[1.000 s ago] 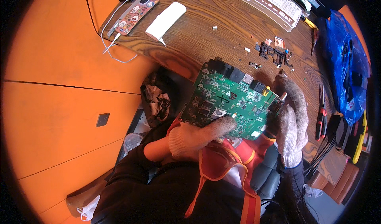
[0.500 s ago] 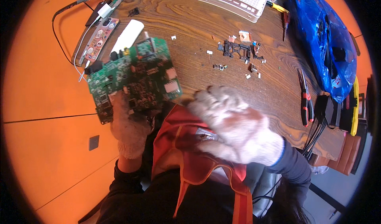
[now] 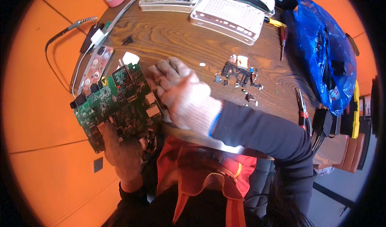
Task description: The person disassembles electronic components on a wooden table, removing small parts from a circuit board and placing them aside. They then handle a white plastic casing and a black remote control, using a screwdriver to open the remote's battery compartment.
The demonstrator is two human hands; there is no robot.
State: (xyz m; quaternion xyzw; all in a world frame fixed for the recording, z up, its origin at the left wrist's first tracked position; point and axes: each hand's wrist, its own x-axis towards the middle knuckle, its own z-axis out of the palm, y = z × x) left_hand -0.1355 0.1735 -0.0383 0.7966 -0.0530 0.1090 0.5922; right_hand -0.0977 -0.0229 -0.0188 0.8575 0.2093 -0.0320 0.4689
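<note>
A green circuit board (image 3: 120,106) is tilted up at the left, over the table's near edge. My left hand (image 3: 120,146), in a pale knitted work glove, grips its lower edge with the thumb on the front face; the other fingers are behind it. At the board's right edge is my gloved right hand (image 3: 181,90), its fingers curled in. Whether it touches the board, and what those fingers close on, I cannot make out. A metal connector and black and yellow sockets stick out of the board's upper edge.
Small black and metal parts (image 3: 239,74) lie mid-table. Behind them stand white device casings (image 3: 227,16). To the right are a blue plastic bag (image 3: 321,54), red-handled pliers (image 3: 304,112) and a screwdriver (image 3: 283,40). A patterned phone (image 3: 94,68) and cables lie at the left.
My right hand has come from in front of my apron leftward and up to the board's right edge. The board, still in my left hand, sits slightly lower and further left; the view has shifted.
</note>
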